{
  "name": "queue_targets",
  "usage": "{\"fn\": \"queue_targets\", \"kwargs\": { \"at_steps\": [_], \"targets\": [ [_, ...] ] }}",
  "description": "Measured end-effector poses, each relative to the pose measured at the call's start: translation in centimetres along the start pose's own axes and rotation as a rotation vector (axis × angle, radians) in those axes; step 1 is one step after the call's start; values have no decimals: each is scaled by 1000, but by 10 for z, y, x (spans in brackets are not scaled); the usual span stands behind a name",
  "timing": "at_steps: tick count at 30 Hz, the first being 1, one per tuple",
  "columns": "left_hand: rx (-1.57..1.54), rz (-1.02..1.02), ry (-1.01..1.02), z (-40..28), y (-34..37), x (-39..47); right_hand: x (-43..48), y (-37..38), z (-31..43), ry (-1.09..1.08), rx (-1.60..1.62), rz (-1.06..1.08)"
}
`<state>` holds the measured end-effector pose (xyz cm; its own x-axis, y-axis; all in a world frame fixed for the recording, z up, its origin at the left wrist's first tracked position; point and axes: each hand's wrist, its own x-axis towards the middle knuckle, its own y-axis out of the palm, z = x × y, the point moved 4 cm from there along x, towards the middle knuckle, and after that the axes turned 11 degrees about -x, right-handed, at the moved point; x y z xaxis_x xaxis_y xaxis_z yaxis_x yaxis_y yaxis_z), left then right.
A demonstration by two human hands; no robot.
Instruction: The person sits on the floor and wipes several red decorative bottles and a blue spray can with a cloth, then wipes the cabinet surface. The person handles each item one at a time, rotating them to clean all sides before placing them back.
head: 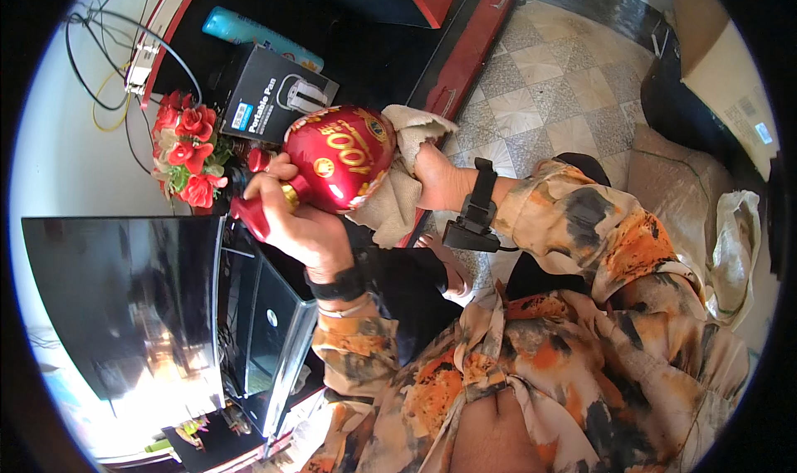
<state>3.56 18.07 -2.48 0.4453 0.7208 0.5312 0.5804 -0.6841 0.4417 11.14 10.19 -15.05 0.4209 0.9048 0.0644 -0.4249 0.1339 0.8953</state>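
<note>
A glossy red bottle (339,159) with gold lettering and a rounded body lies tilted in front of me. My left hand (302,227) grips it by the gold-ringed neck, fingers wrapped around it near the red cap (251,219). At its base, my right hand (437,173) presses a beige cloth (389,202) against the bottle's underside. The cloth bunches around the base and hangs down below it. Both wrists wear black straps.
Behind the bottle, a black shelf with red edging (464,78) holds a boxed portable pan (277,93), a blue container (261,36) and red artificial flowers (193,149). A television (134,299) stands at left. Cables (103,56) hang along the wall. A cardboard box (725,87) is at right.
</note>
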Motion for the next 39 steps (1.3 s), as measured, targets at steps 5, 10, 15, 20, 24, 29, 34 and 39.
{"fn": "queue_targets", "kwargs": {
  "at_steps": [5, 10, 15, 20, 24, 29, 34, 39],
  "targets": [
    [373, 321, 245, -5, 35, -45, 4, -5, 21, -15, 50, -65],
    [962, 909, 402, -27, 48, -61, 3, -11, 33, 26, -104, 25],
    [940, 1103, 482, -51, 50, -52, -7, 6, 25, -3, -184, 127],
    [659, 700, 484, -67, 40, -55, -10, 11, 35, -391, -553, 169],
    [634, 641, 252, -35, 27, -43, -1, -7, 21, 103, -156, 59],
    [443, 418, 150, -24, 11, -38, 1, -7, 29, -239, -455, 52],
    [154, -44, -160, 1, -14, -36, -3, 7, 36, -605, -722, -15],
    [7, -215, -342, 15, -51, -35, -24, 29, 34, -808, -1348, -28]
  ]
}}
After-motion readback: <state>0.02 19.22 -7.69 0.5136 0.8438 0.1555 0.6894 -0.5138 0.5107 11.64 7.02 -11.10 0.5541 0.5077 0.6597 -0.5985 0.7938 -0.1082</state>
